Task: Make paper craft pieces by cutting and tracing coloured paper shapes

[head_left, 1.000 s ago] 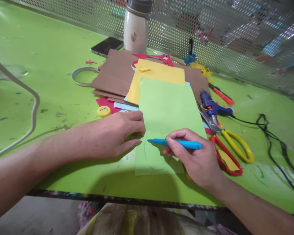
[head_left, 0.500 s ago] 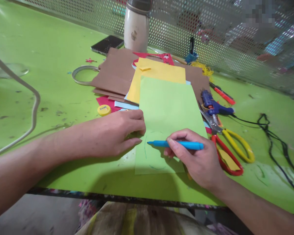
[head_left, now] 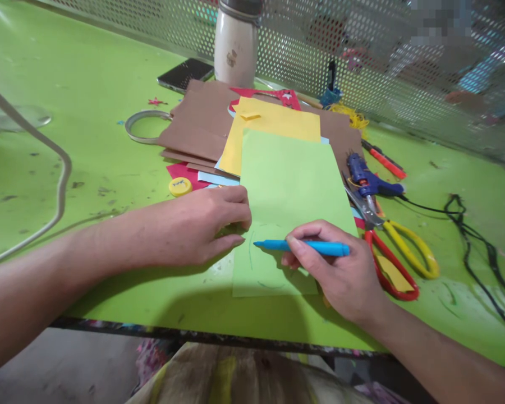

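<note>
My right hand [head_left: 334, 264] grips a blue marker [head_left: 315, 247] between thumb and fingers, its tip at the lower left of a light green paper sheet [head_left: 294, 179]. Thin, broken curved lines near the tip trace part of a rounded outline on the sheet. By the sheet's left edge rests my left hand [head_left: 219, 227], its fingers loosely curled and the thumb apart from them, with nothing visible in it. Under the green sheet lie a yellow sheet [head_left: 281, 118] and brown cardboard [head_left: 197, 123].
Scissors [head_left: 412, 247] and a blue glue gun [head_left: 374, 182] with a black cord lie right of the paper. A red cutter [head_left: 387, 163] is beyond. Left are a yellow cap [head_left: 180, 186], a tape ring [head_left: 130, 129] and a white cable [head_left: 63, 185]. A phone [head_left: 185, 74] and bottle [head_left: 235, 47] stand behind.
The scene has shifted very slightly with the camera. Both hands and the marker keep nearly the same places against the green sheet.
</note>
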Available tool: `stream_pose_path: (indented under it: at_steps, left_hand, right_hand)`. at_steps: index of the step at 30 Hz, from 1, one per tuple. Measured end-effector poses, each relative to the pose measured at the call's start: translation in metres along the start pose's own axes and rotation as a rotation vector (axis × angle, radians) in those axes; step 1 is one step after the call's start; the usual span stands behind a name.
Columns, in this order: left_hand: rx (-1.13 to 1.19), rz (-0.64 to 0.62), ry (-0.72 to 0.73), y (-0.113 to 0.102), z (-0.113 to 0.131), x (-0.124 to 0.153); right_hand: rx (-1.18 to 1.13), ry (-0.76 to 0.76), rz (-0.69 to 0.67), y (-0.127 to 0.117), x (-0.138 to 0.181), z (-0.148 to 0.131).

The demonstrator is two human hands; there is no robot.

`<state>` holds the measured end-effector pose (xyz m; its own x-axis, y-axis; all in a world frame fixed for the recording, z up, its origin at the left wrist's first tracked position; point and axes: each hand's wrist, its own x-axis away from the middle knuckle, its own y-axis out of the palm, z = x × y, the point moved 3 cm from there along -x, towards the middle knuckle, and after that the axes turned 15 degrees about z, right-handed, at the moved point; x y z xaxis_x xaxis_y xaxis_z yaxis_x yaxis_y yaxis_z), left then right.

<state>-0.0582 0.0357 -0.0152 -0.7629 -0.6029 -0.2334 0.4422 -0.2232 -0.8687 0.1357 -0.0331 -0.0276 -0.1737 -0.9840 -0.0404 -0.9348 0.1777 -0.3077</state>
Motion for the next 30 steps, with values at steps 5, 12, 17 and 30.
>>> stream_pose_path:
  at_steps: [5, 12, 17, 30]
  left_hand:
    - [0.006, 0.007, 0.006, -0.0003, 0.0001, 0.0005]
    - [0.005, -0.004, -0.003, -0.0008, 0.0011, -0.0017]
    - [0.004, -0.012, -0.015, -0.0014, 0.0006, -0.0017]
    - [0.004, 0.000, -0.011, -0.0005, 0.0002, -0.0017]
  right_hand:
    - [-0.011, 0.013, -0.001, -0.0007, 0.0000, 0.0003]
    - [-0.002, 0.000, 0.001, -0.0004, -0.0003, -0.0013]
    - [0.003, -0.005, -0.017, -0.0010, -0.0004, -0.0014]
    - [0.003, 0.011, -0.034, -0.0010, -0.0001, -0.0006]
